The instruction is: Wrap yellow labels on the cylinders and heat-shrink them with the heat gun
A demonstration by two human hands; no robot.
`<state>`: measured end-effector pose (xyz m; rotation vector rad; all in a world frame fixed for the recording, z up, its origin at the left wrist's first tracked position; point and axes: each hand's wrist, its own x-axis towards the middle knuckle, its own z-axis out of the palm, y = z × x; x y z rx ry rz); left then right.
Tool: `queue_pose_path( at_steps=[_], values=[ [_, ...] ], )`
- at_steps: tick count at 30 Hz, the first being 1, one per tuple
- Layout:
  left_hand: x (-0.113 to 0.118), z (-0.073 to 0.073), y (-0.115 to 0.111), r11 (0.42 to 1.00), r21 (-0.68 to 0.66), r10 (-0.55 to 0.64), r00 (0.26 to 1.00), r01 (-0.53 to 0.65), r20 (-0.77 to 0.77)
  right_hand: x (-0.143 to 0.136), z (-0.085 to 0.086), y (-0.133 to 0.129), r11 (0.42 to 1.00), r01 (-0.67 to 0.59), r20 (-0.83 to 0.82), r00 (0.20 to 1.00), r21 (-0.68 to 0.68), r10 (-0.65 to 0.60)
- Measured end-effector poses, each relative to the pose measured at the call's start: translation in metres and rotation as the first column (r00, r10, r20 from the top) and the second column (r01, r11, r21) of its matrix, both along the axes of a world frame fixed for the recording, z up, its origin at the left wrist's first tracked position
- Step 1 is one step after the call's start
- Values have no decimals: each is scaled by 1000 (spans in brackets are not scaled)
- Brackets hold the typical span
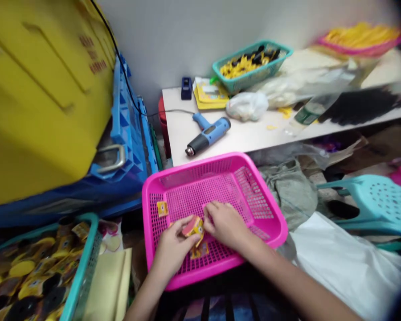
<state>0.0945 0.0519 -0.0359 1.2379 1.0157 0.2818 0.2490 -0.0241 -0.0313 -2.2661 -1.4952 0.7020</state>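
Observation:
Both of my hands are over a pink plastic basket (217, 264). My left hand (175, 249) pinches a small yellow printed piece (198, 226) with a pinkish-red side, between thumb and fingers. Close against its right side is my right hand (225, 223), with curled fingers; what they grip, if anything, is hidden. Below the hands, a yellow printed label (200, 250) lies on the basket's mesh floor. Another small yellow label (162, 208) rests near the left wall of the basket.
A blue heat gun (210, 133) lies on the white table (183, 129) behind. A teal basket (254, 76) of yellow and black parts stands farther back. At lower left, a teal basket (87, 249) holds yellow parts. A turquoise stool (384, 200) is at right, a yellow bin (47, 98) at left.

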Motion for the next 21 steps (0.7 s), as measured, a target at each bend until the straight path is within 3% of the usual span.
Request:
queue_pose_path(
  at_steps=[8, 11, 13, 15, 17, 18, 21],
  values=[
    [0, -2, 14, 968, -236, 116, 986, -85, 121, 35, 27, 11, 996, 55, 234, 971, -64, -38],
    [-10, 3, 18, 913, -363, 263, 950, -188, 169, 56, 24, 4, 979, 164, 269, 955, -122, -126],
    [-15, 7, 22, 860, -429, 388, 899, -275, 202, 62, 24, -3, 973, 102, 205, 977, -208, -59],
    [-16, 10, 26, 813, -498, 458, 860, -302, 225, 59, 31, -3, 961, -51, 95, 992, -272, 79],
    [-16, 12, 27, 783, -559, 468, 850, -273, 241, 56, 48, 11, 959, -118, 61, 989, -257, 138],
    [-15, 12, 28, 777, -576, 464, 850, -256, 248, 58, 59, 25, 972, -89, 92, 989, -216, 111],
    [-14, 14, 26, 793, -560, 451, 850, -240, 273, 79, 98, 84, 994, 100, 242, 965, 36, -106]
  ],
)
